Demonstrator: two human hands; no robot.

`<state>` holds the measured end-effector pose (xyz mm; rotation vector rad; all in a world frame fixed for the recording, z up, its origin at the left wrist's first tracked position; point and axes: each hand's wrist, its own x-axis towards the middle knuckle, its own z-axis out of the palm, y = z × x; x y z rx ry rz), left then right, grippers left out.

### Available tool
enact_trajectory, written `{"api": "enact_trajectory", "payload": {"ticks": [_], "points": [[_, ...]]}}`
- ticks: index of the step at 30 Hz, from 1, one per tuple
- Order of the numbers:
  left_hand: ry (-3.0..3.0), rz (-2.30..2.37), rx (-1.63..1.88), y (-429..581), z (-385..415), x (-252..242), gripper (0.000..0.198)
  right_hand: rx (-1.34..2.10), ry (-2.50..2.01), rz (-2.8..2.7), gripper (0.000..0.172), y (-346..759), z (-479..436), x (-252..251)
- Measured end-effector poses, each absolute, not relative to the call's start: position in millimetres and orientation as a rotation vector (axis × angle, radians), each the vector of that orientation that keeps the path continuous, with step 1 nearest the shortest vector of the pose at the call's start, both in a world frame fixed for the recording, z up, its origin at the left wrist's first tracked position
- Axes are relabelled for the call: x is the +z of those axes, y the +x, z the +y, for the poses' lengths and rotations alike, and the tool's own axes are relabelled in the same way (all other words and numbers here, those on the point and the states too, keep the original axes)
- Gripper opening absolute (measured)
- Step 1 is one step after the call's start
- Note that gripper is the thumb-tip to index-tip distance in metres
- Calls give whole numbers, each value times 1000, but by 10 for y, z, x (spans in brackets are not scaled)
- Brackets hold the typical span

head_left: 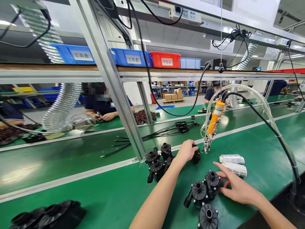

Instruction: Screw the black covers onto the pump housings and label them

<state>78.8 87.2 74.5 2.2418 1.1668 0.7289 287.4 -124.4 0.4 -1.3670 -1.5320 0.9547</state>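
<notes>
My left hand (188, 150) reaches forward, its fingers closed around a black water pump (196, 156) on the green bench; much of that pump is hidden by the fingers. My right hand (234, 187) is open, index finger stretched out and thumb apart, right beside another black pump (212, 179); whether it touches cannot be made out. Two more pumps, one with its spout to the left (199, 190) and one nearer me (208, 217), sit close by with their round tops up. Left of my left forearm stands a cluster of several similar pumps (156, 168).
An orange power screwdriver (215, 117) hangs over the bench by a cable. Two rolls of clear labels (232, 159) lie right of it. A slanted metal post (111, 76) rises at the left. Black cables (164, 129) lie beyond the pale strip. Black parts (47, 214) rest front left. Co-workers sit opposite.
</notes>
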Motion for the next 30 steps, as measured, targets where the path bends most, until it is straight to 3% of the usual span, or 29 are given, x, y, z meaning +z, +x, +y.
{"api": "enact_trajectory", "payload": {"ticks": [3,5,12,30], "points": [[2243,1020,608,881,824,688,12,864,-1353,-1432,45,2950,-1116,135],[2234,959,536,910,811,635,16,810,-1337,-1317,33,2931,-945,186],[2184,969,530,983,788,489,29,877,-1291,-1371,53,2701,-465,123],[2131,939,519,1004,822,442,29,704,-1399,-1587,38,2667,-492,74]]}}
